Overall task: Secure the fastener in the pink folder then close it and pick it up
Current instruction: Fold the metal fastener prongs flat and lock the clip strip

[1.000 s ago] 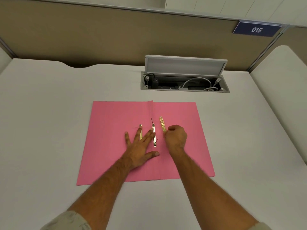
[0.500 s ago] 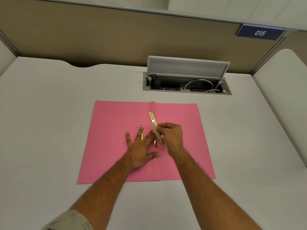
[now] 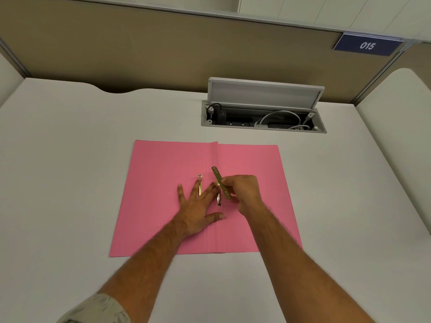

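Since earlier, little has been shifted: the brass bar (image 3: 221, 183) is pinched by the right hand (image 3: 242, 190) over the pink folder (image 3: 163, 164), which is pressed by the flat, spread left hand (image 3: 198, 210).

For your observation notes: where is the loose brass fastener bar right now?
In the head view it is mid-frame, pinched in the right hand: the brass bar slants over the pink folder crease, beside the left hand.

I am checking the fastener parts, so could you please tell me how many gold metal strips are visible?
3: one under the left hand's fingers, one along the spine, one held by the right hand. Hands may hide more.
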The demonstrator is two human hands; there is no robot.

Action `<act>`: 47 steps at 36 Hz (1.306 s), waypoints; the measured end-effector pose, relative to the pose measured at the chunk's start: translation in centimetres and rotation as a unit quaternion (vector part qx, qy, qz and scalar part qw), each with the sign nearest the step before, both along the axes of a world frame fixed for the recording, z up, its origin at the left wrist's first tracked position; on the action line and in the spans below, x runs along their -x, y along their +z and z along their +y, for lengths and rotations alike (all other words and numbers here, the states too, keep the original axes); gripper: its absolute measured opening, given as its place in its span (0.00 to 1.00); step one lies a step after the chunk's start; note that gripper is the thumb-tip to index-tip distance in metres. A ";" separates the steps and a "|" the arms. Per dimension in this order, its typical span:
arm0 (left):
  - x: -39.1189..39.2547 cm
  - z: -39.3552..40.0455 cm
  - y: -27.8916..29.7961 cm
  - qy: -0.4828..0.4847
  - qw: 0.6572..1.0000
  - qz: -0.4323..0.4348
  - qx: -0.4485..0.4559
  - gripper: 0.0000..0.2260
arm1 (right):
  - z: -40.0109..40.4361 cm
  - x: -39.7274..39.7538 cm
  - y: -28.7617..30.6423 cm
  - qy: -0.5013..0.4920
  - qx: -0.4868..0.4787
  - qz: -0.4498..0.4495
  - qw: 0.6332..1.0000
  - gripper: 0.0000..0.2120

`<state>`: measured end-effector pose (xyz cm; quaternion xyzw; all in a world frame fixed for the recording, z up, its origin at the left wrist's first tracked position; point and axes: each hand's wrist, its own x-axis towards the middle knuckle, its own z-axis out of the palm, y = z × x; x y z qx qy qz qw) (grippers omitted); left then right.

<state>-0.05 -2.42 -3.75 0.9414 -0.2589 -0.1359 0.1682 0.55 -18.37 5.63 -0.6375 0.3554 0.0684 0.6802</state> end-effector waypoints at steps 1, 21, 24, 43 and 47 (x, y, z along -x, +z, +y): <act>0.0 0.0 0.0 0.000 1.000 0.001 -0.001 0.42 | 0.0 0.0 0.1 -0.001 -0.012 0.003 1.000 0.06; 0.2 -0.1 0.6 0.002 1.000 0.010 0.019 0.41 | 0.2 0.7 -0.8 0.006 -0.028 0.007 1.000 0.07; 0.2 -0.1 0.6 0.003 1.000 0.013 0.019 0.41 | 0.4 0.7 -1.0 0.006 -0.023 0.005 1.000 0.07; 0.2 0.0 0.6 -0.001 1.000 0.009 0.022 0.40 | 0.4 1.0 -0.8 0.009 -0.031 0.016 0.999 0.07; 0.2 0.0 0.4 -0.001 1.000 0.008 0.025 0.40 | 0.4 1.0 -0.8 0.011 -0.029 0.018 0.999 0.07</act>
